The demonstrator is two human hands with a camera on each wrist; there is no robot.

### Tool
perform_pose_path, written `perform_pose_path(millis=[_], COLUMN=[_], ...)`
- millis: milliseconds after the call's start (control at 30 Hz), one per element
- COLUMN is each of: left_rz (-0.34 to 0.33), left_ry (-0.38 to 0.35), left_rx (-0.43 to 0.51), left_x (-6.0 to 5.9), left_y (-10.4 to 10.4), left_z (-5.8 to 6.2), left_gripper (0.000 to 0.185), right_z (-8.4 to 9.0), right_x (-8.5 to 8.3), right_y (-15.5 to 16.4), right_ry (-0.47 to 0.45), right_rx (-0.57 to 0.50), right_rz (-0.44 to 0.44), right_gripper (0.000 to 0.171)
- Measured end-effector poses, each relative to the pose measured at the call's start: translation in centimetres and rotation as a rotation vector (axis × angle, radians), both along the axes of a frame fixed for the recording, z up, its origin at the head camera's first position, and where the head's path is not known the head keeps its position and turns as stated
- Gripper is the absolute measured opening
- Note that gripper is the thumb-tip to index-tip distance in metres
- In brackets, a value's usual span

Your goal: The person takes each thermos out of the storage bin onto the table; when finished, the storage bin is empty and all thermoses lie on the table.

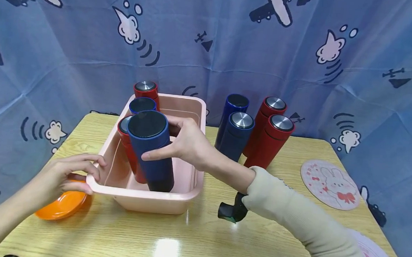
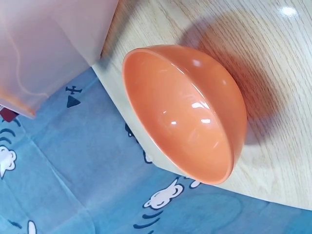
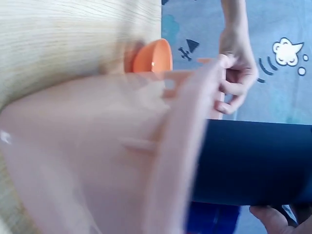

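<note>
My right hand [image 1: 187, 141] grips a dark blue thermos bottle [image 1: 156, 161] near its black-topped upper end. The bottle stands slightly tilted within the front of a pink plastic bin [image 1: 141, 194]; in the right wrist view its dark side [image 3: 258, 161] rises past the bin rim, with fingertips against it. With thumb and fingers my left hand [image 1: 63, 173] pinches the bin's front left corner. Along the bin's left side are a red bottle [image 1: 130, 157], a blue bottle [image 1: 142, 105] and another red bottle [image 1: 146, 87]. Their lower parts are partly hidden.
Right of the bin stand a shiny blue bottle [image 1: 229, 114], a blue silver-topped bottle [image 1: 236, 140] and two red bottles [image 1: 272, 142]. An orange bowl [image 2: 185, 112] sits left of the bin. A round rabbit mat [image 1: 330, 185] lies at right. A patterned curtain [image 1: 211, 46] hangs behind.
</note>
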State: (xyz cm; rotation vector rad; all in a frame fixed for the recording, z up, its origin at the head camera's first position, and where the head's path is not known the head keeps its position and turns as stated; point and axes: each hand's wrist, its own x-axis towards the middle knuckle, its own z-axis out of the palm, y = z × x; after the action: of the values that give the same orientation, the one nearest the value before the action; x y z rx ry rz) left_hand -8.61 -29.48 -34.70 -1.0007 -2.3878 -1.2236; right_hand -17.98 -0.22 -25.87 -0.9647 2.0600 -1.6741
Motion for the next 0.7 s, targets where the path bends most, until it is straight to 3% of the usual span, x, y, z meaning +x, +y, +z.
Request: perform_pose_path(millis=[700], left_rz=[0.023], left_ry=[0.007], left_rx=[-0.007], left_x=[0.1], left_y=[0.0], left_z=[0.0], left_gripper=[0.053], right_z=[7.4], right_x=[0.3], right_y=[4.4], right_ry=[0.103], right_rx=[-0.062], right_rz=[-0.137], right_gripper=[0.050])
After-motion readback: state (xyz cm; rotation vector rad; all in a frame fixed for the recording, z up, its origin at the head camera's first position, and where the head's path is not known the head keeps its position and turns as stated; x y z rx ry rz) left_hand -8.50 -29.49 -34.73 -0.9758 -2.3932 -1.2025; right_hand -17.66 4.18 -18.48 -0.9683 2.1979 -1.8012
